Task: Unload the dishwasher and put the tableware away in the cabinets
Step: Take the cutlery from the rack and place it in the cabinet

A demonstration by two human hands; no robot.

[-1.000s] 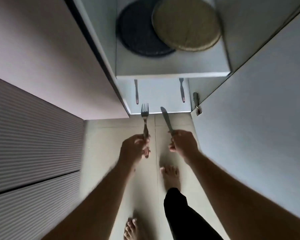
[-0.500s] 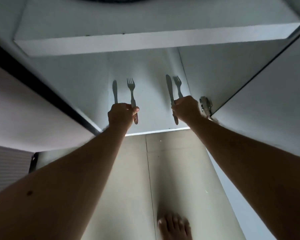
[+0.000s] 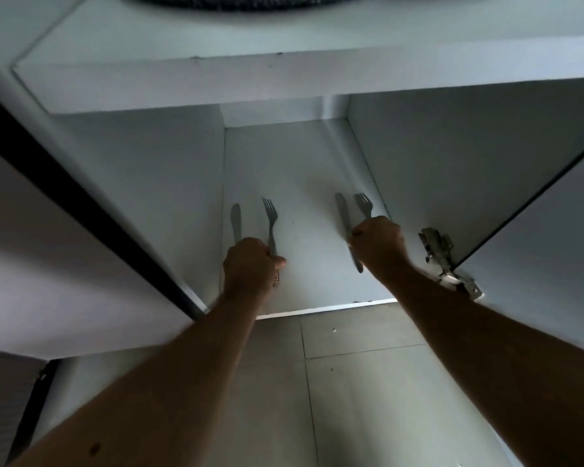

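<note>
Both my hands are inside the open lower cabinet, just above its white bottom shelf (image 3: 304, 183). My left hand (image 3: 250, 264) grips a metal fork (image 3: 271, 219) by the handle, tines pointing to the back. A knife (image 3: 235, 220) lies on the shelf just left of it. My right hand (image 3: 378, 244) grips a table knife (image 3: 344, 217) by the handle, blade pointing to the back. Another fork (image 3: 364, 205) lies on the shelf right behind that hand, its handle hidden.
A white upper shelf (image 3: 284, 79) overhangs the compartment and carries a dark round mat (image 3: 243, 1). The cabinet door (image 3: 553, 237) stands open at the right with a metal hinge (image 3: 444, 257). Grey tiled floor (image 3: 351, 382) lies below; a closed panel is at the left.
I have leaned in and both hands have moved from above the floor into the lower cabinet, carrying the fork and the knife down beside the cutlery lying there.
</note>
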